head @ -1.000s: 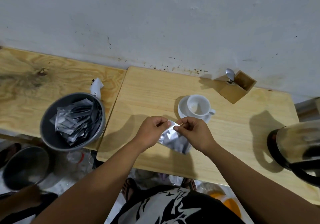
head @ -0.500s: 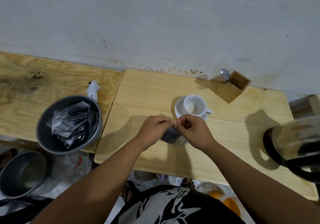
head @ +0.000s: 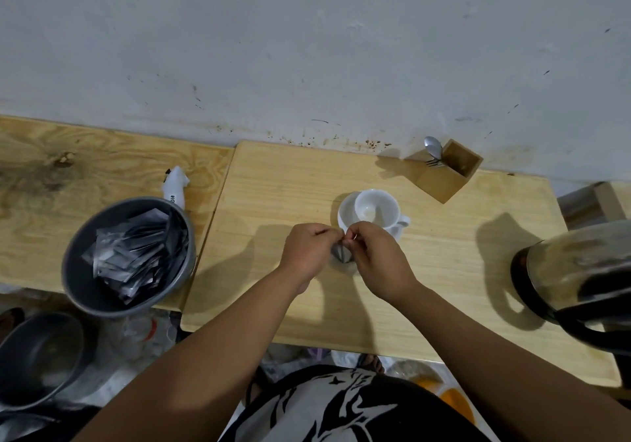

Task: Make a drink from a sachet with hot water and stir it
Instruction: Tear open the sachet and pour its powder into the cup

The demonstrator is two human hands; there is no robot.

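Note:
A silver sachet (head: 341,254) hangs between my two hands over the light wooden table (head: 273,195), mostly hidden behind my fingers. My left hand (head: 307,253) and my right hand (head: 374,258) both pinch its top edge, fingertips touching. Just beyond them a white cup (head: 374,207) stands upright on a white saucer (head: 346,212), with a pale residue at its bottom. A glass kettle with a black handle (head: 577,281) stands at the right edge. A spoon (head: 433,147) sticks out of a wooden box (head: 450,171) at the back right.
A grey bowl (head: 82,277) with several silver sachets sits on the left table's near corner, a white crumpled wrapper (head: 176,187) behind it. Another grey bowl (head: 37,356) is on the floor at lower left. The wall runs close behind both tables.
My hands have drawn together and shifted toward the cup. The sachet, spread flat and visible a second ago, now hangs edge-on and is nearly hidden.

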